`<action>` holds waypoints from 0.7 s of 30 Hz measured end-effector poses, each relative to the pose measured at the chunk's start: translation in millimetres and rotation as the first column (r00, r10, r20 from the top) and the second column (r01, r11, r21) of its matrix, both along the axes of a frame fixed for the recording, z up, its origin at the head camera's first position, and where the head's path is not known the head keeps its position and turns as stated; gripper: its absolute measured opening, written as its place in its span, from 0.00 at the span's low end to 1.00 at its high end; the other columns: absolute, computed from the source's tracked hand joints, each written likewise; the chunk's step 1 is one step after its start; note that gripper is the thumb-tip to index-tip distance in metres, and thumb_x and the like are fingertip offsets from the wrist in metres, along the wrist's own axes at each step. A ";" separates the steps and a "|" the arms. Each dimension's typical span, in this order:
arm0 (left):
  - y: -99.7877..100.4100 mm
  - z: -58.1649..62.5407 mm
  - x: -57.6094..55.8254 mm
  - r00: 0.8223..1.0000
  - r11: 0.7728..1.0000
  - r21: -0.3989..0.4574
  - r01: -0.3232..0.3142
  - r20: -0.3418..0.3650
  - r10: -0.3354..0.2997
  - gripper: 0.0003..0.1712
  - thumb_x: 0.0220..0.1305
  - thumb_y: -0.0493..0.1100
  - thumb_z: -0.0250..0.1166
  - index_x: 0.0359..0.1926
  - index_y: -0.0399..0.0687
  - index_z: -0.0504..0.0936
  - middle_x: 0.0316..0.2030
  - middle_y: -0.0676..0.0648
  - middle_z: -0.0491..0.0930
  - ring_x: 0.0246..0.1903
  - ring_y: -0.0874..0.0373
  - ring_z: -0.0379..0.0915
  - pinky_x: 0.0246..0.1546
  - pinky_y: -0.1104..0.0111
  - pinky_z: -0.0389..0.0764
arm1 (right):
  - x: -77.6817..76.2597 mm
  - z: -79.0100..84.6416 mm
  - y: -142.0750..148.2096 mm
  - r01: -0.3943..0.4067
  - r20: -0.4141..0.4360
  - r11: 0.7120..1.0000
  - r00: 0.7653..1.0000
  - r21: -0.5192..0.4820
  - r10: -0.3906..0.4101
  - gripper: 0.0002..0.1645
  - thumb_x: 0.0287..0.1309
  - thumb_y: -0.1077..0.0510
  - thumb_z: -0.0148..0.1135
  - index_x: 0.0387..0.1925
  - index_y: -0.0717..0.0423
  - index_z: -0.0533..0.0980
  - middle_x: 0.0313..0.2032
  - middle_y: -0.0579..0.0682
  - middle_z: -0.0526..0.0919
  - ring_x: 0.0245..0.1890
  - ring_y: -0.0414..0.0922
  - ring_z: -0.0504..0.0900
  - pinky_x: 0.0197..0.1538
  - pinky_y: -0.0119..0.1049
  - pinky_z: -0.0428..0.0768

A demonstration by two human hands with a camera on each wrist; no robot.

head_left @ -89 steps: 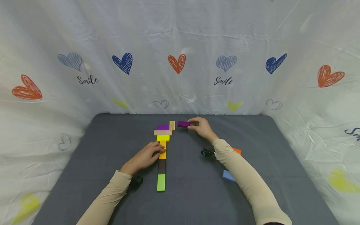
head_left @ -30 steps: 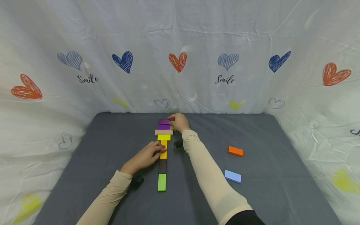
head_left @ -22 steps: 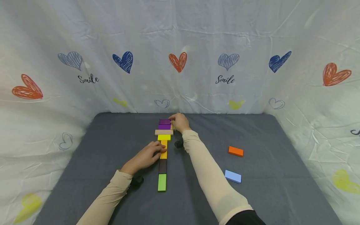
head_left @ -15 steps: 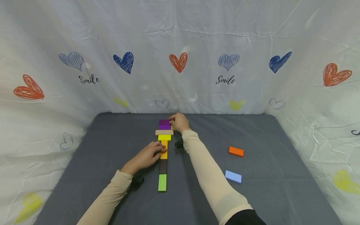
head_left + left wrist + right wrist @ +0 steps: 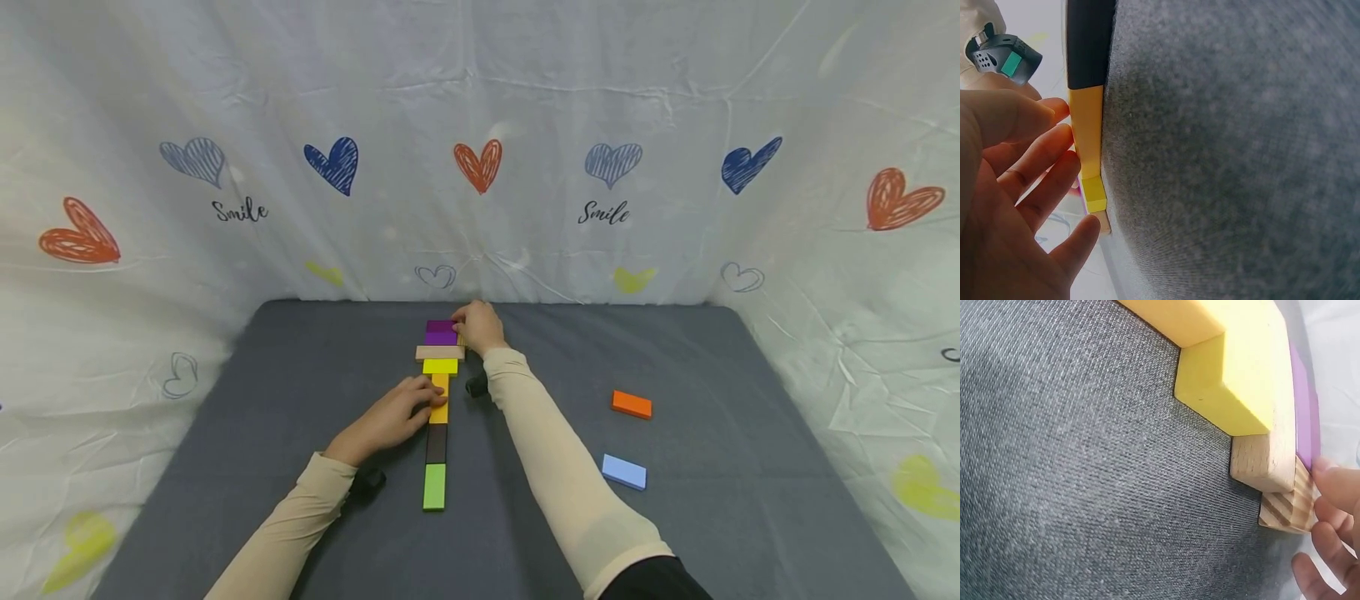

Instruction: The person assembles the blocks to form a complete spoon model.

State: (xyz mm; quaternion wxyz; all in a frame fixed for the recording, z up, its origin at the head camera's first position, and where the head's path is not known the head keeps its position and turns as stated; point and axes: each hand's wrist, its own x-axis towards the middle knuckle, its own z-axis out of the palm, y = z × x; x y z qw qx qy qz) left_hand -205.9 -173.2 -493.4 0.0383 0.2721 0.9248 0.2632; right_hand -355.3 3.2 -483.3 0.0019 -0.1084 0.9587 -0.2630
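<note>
At the far end of a row of wooden blocks, my right hand (image 5: pixel 482 327) pinches the right end of a dark purple block (image 5: pixel 442 326) between thumb and index finger. It lies against a violet block (image 5: pixel 440 339). A striped block (image 5: pixel 1288 503) beside them is partly hidden by that hand in the head view. Toward me follow a pale wood block (image 5: pixel 440 353), a yellow block (image 5: pixel 440 367), an amber block (image 5: pixel 441 413), a dark brown block (image 5: pixel 437 444) and a green block (image 5: pixel 434 487). My left hand (image 5: pixel 386 421) rests loosely spread fingertips on the amber block's left side.
On the right half of the grey tabletop (image 5: pixel 735 500) lie an orange block (image 5: pixel 632 404) and a light blue block (image 5: pixel 624 472), apart from the row. A white curtain (image 5: pixel 525 100) with printed hearts hangs behind the table.
My right hand has brought the dark purple block leftward from beside the striped block to the violet block's far side. It then closed up against the violet block. The left hand stays put.
</note>
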 end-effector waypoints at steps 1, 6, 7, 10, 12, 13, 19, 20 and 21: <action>0.2 0.2 -0.2 1.000 1.000 0.000 0.000 -0.001 0.000 0.12 0.70 0.37 0.59 0.49 0.50 0.86 0.52 0.49 0.78 0.56 0.50 0.72 0.59 0.55 0.76 | -0.1 0.2 0.1 -0.003 -0.001 1.000 1.000 -0.002 0.003 0.14 0.66 0.53 0.63 0.49 0.47 0.86 0.47 0.50 0.84 0.49 0.49 0.78 0.50 0.46 0.81; 0.6 0.0 -1.4 1.000 1.000 -0.004 0.000 -0.007 0.000 0.12 0.70 0.37 0.59 0.49 0.50 0.86 0.52 0.50 0.78 0.56 0.51 0.72 0.59 0.55 0.76 | -2.1 -2.7 3.5 -0.029 -0.005 0.999 1.000 -0.043 0.028 0.13 0.66 0.54 0.62 0.50 0.50 0.85 0.47 0.52 0.82 0.49 0.50 0.79 0.51 0.44 0.81; 0.6 -0.1 -1.5 1.000 1.000 -0.005 0.000 -0.009 0.000 0.12 0.70 0.37 0.59 0.49 0.50 0.86 0.52 0.50 0.78 0.56 0.51 0.73 0.58 0.55 0.76 | -2.8 -4.1 4.8 -0.029 -0.006 0.997 1.000 -0.065 0.029 0.13 0.67 0.55 0.62 0.50 0.51 0.85 0.47 0.53 0.82 0.48 0.50 0.80 0.51 0.44 0.81; 0.3 -0.5 -1.5 1.000 1.000 -0.008 -0.001 -0.011 0.001 0.12 0.70 0.37 0.59 0.49 0.49 0.86 0.52 0.50 0.78 0.55 0.51 0.73 0.58 0.55 0.77 | -3.8 -7.7 10.1 -0.011 -0.027 0.992 1.000 -0.127 0.008 0.13 0.66 0.58 0.61 0.49 0.52 0.85 0.48 0.53 0.82 0.49 0.50 0.81 0.51 0.45 0.81; 0.2 -0.6 -1.3 1.000 1.000 -0.009 -0.001 -0.016 0.001 0.12 0.70 0.37 0.59 0.49 0.49 0.86 0.52 0.50 0.78 0.55 0.51 0.73 0.58 0.55 0.77 | -4.2 -10.2 13.8 0.003 -0.041 0.988 0.999 -0.152 -0.009 0.13 0.66 0.58 0.61 0.50 0.52 0.84 0.49 0.54 0.81 0.51 0.52 0.80 0.52 0.47 0.81; 0.1 -0.6 -1.2 1.000 1.000 -0.008 0.000 -0.018 0.000 0.12 0.70 0.37 0.59 0.49 0.49 0.86 0.51 0.50 0.78 0.55 0.51 0.73 0.57 0.55 0.77 | -4.1 -11.4 15.5 0.007 -0.046 0.987 0.999 -0.159 -0.015 0.14 0.66 0.58 0.61 0.50 0.52 0.84 0.49 0.54 0.81 0.51 0.52 0.79 0.51 0.47 0.81; 0.0 -1.5 0.0 0.999 1.000 -0.004 0.002 -0.033 -0.003 0.12 0.70 0.37 0.60 0.49 0.49 0.86 0.50 0.49 0.78 0.53 0.51 0.73 0.55 0.56 0.78 | -3.7 -14.4 19.7 -0.066 -0.049 0.988 0.997 -0.136 0.060 0.17 0.68 0.55 0.60 0.55 0.50 0.82 0.56 0.55 0.78 0.57 0.54 0.73 0.58 0.49 0.77; 0.2 -1.4 0.1 0.999 1.000 -0.004 0.003 -0.036 -0.003 0.12 0.70 0.37 0.60 0.49 0.49 0.86 0.50 0.50 0.78 0.53 0.51 0.73 0.55 0.55 0.78 | -3.7 -14.1 19.3 -0.086 -0.047 0.988 0.996 -0.130 0.080 0.17 0.69 0.55 0.59 0.56 0.49 0.82 0.57 0.55 0.77 0.58 0.55 0.72 0.60 0.49 0.76; 0.5 -1.0 0.3 0.999 1.000 -0.003 0.003 -0.036 -0.003 0.12 0.69 0.37 0.60 0.49 0.49 0.86 0.50 0.49 0.78 0.53 0.51 0.73 0.55 0.55 0.78 | -3.7 -13.8 18.9 -0.104 -0.044 0.987 0.994 -0.120 0.099 0.17 0.70 0.55 0.57 0.57 0.48 0.82 0.59 0.55 0.76 0.59 0.55 0.71 0.61 0.49 0.75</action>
